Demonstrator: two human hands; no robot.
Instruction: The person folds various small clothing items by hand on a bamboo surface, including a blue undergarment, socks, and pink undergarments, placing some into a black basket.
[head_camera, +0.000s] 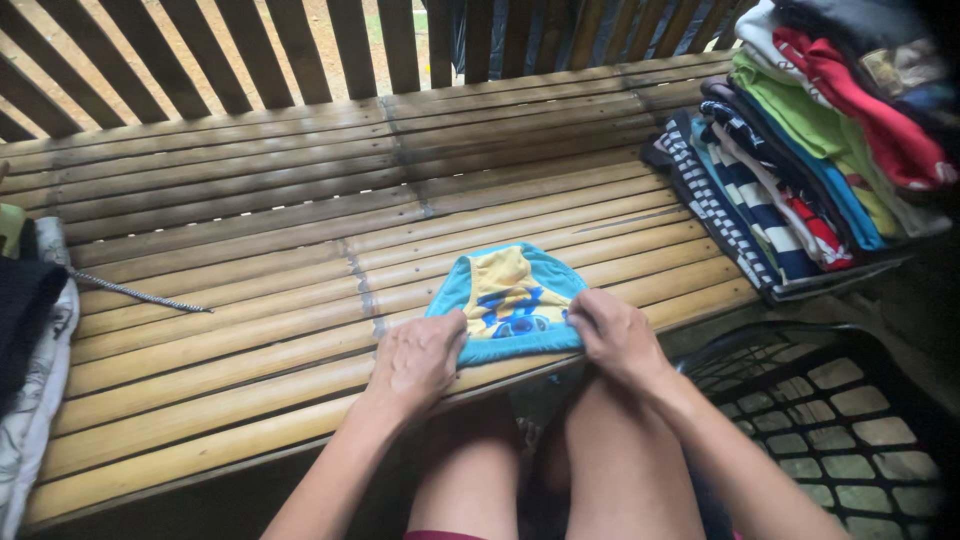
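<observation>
We see a bamboo bench (250, 250) filling most of the frame. A stack of folded clothes (810, 150) sits upper right; a black basket (840, 420) lower right. At lower centre, small blue-and-yellow briefs (512, 300) lie flat. Our left hand (418, 358) and right hand (612, 335) pinch the lower corners, fingers closed on fabric.

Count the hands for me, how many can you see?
2. The left hand presses the blue and yellow undies on the bamboo bench; the right hand holds their other side.
</observation>
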